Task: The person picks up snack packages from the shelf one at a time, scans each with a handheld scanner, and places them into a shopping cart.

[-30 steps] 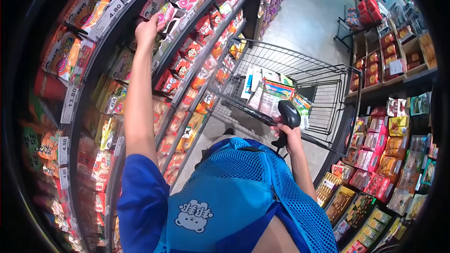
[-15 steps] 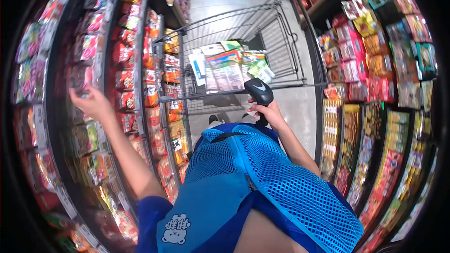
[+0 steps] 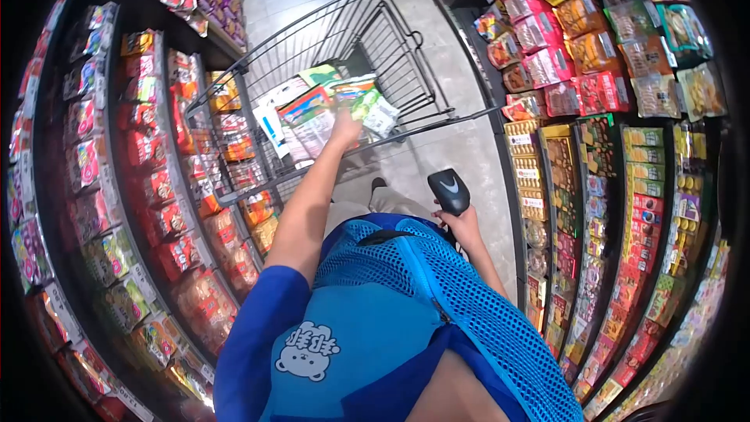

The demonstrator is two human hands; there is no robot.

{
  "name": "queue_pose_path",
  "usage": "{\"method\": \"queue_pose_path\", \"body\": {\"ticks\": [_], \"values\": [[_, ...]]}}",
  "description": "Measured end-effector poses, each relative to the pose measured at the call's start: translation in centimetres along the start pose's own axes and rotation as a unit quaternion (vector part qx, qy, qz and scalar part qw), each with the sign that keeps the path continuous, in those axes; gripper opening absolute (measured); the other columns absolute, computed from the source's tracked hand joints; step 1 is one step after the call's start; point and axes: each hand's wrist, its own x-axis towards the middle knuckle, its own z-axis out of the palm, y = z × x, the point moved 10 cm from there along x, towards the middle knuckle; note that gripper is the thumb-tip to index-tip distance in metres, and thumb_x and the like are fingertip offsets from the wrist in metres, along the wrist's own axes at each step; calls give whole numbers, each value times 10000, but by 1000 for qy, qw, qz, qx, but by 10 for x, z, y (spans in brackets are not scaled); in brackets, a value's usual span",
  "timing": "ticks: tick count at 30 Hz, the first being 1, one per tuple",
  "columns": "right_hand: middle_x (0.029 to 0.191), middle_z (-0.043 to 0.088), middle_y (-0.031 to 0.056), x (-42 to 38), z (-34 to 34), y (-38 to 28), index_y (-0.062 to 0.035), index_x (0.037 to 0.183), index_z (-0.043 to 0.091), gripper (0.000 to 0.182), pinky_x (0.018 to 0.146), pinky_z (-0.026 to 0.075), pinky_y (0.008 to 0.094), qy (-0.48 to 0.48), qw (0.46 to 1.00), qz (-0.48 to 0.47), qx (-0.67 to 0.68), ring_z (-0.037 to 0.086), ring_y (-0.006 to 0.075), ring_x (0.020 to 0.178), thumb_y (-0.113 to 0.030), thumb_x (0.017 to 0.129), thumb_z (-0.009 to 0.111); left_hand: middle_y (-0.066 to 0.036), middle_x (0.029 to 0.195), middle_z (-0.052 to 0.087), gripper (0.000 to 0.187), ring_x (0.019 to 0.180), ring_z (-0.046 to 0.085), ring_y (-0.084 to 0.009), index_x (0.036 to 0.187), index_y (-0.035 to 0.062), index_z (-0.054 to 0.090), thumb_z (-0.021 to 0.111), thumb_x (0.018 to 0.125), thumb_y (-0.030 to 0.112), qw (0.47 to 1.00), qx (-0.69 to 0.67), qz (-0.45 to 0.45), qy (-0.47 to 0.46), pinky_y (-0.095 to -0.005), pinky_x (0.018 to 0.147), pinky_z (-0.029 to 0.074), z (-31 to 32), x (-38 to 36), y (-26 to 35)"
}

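Observation:
My left hand (image 3: 344, 131) reaches into the black wire shopping cart (image 3: 433, 121), over the near side of the heap of snack packets (image 3: 308, 109). Its fingertips are blurred against the packets, so I cannot make out their pose or anything between them. A packet with a red and blue top and a green and white one lie beside this hand. My right hand (image 3: 462, 223) is wrapped round the handle of a black handheld scanner (image 3: 449, 190), which is outside the cart, near my body.
Shelves of bagged snacks (image 3: 168, 203) line the left side. On the right hang colourful bags (image 3: 590, 47), with rows of small packets (image 3: 644, 242) below them. Grey floor (image 3: 476, 164) shows between the cart and the right shelves.
My left hand has moved from the left shelf to the packets in the cart. The view has turned, and the cart appears further left. The scanner is still in my right hand.

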Motion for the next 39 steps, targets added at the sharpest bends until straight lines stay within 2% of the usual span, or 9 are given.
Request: {"method": "queue_pose_path", "body": {"ticks": [8,15,17,18,20,26,29,32,39], "values": [[735,674,73,-14,-62,36,15,898,607,188,530,491,268,85,995,45,-32,607,125,558,-14,744,713,-156,870,709,337,758,691,-282,912,27,680,780,658,224,981,110,-158,-28,-386,707,532,37,30,-43],[679,623,31,26,-39,2,1,812,646,137,534,456,280,19,997,14,-77,578,105,574,-65,731,735,-94,845,628,260,802,593,-200,984,10,587,667,850,219,977,-192,13,-95,-342,781,477,1,-21,62],[732,675,50,39,-19,-28,19,868,681,159,566,494,287,-4,996,0,-85,614,119,609,-73,742,709,-20,862,599,190,756,550,-106,1027,57,530,618,898,164,952,-283,108,-48,-267,628,466,-19,-34,72],[751,691,52,49,-8,-43,15,939,696,194,590,519,291,-6,998,-36,-58,628,124,619,-51,757,680,-29,904,593,196,782,552,-97,1023,46,529,630,902,163,950,-286,-55,-111,-254,645,473,-29,-51,64],[964,710,104,66,27,-75,19,1101,660,301,640,533,297,-52,994,-90,-21,649,139,713,-43,806,657,-19,921,589,234,776,558,-82,1067,34,532,639,918,180,976,-215,-17,-33,-287,650,492,-88,-80,89],[961,660,90,72,149,-129,36,1182,595,339,648,574,299,-193,977,-93,14,643,147,799,-59,868,679,-50,1137,614,319,984,622,-114,1264,42,477,529,992,199,906,-417,-69,16,-281,736,556,-151,-169,87],[845,662,69,70,196,-114,38,1009,640,192,561,514,276,-238,965,-87,-63,618,124,655,-40,843,694,-87,1245,592,380,1115,597,-176,1344,13,449,497,1007,182,737,-673,-8,66,-341,937,494,-148,-197,85],[801,662,57,44,242,-121,29,979,646,178,555,498,266,-275,955,-88,-65,615,120,631,-36,825,709,-89,1245,591,360,1123,591,-168,1322,11,473,502,1002,174,783,-612,-39,110,-333,969,471,-140,-217,45],[875,693,96,66,257,-137,18,994,627,317,780,498,313,-245,907,-232,-250,646,179,834,-80,719,750,-126,1240,601,370,1121,610,-221,1327,-2,461,465,1012,193,672,-712,39,199,-372,966,493,-237,-230,21]]}}
